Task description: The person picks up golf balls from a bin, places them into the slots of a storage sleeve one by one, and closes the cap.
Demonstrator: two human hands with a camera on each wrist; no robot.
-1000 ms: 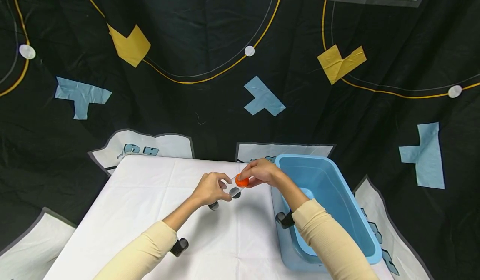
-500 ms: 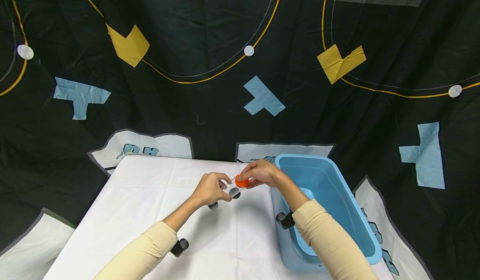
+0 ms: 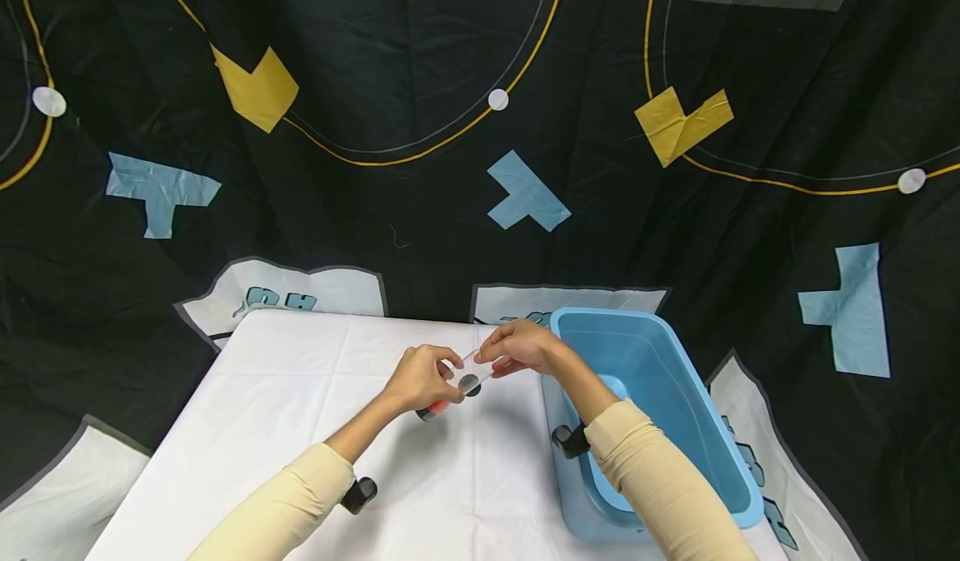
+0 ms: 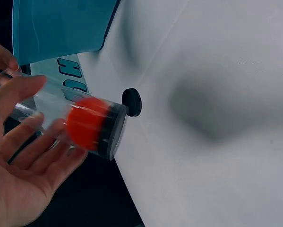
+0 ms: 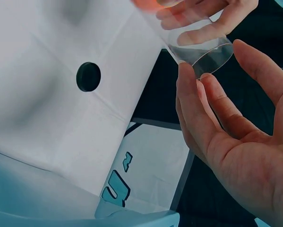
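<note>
My left hand (image 3: 420,380) grips a clear plastic tube (image 3: 468,369) around its side, holding it tilted above the white table. An orange ball (image 4: 87,124) lies inside the tube at its lower end, against a black end cap (image 4: 106,130). In the left wrist view, the ball looks blurred. My right hand (image 3: 521,344) is at the tube's upper, open end; its fingertips and thumb spread around the rim (image 5: 217,59) with no ball between them. A round black lid (image 5: 88,76) lies on the table beyond the tube.
A light blue plastic bin (image 3: 660,378) stands on the table's right side, under my right forearm. The white-covered table (image 3: 300,428) ends before a black cloth backdrop (image 3: 420,236) with taped shapes. Black wrist cameras (image 3: 358,495) are worn on both wrists.
The orange ball has left my right fingers at the tube's mouth and dropped to the lower end. Both hands and the tube have stayed in nearly the same place.
</note>
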